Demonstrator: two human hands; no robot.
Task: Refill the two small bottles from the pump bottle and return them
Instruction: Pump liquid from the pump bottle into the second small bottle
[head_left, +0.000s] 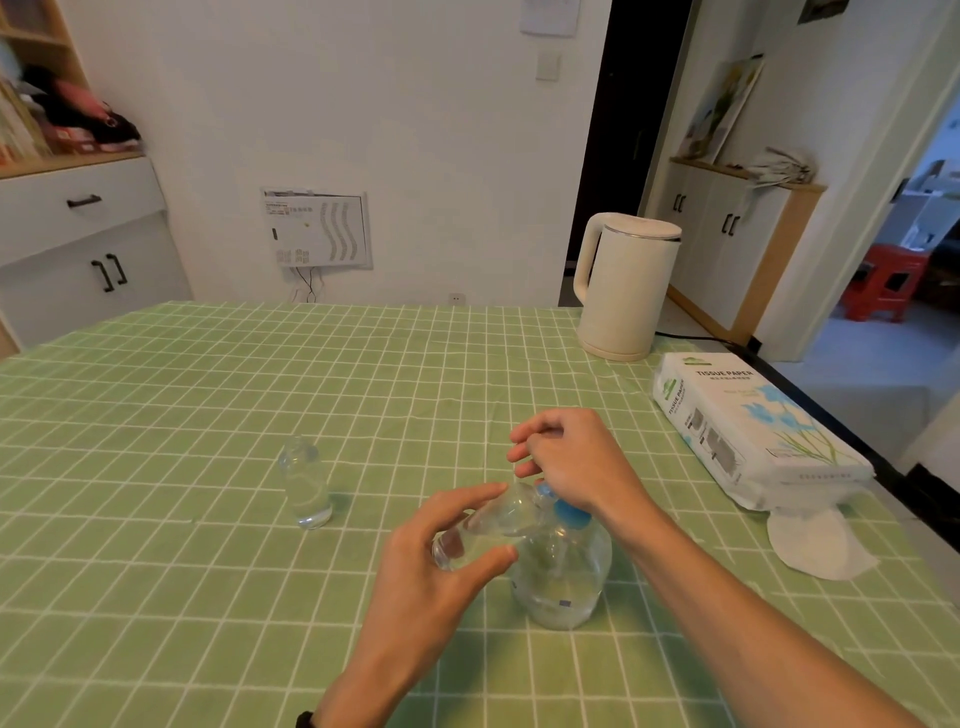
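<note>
Green-and-white checked cloth is spread over the table, slightly creased, so small bases may be expected to stand a little unsteadily on it. Left of centre, a small clear cylindrical bottle is stood upright with some liquid at its bottom, well apart from both hands. At lower centre a second small clear bottle is held tilted, its mouth lying at the blue pump head; it is pinched near its base between the thumb and fingers of the left hand. Both small bottles are judged light, hard and smooth, slippery once wetted, and best taken round the body. Just to the right, the large clear rounded pump bottle is stood on the cloth, partly filled and judged heavier and steadier. Its pump head is covered by the right hand, whose fingers are curled; whether the head is gripped or merely pressed cannot be told. Behind, white cabinets are seen at upper left, a cream electric kettle and a wrapped tissue-paper pack at right, and a red stool through the doorway at far right
</note>
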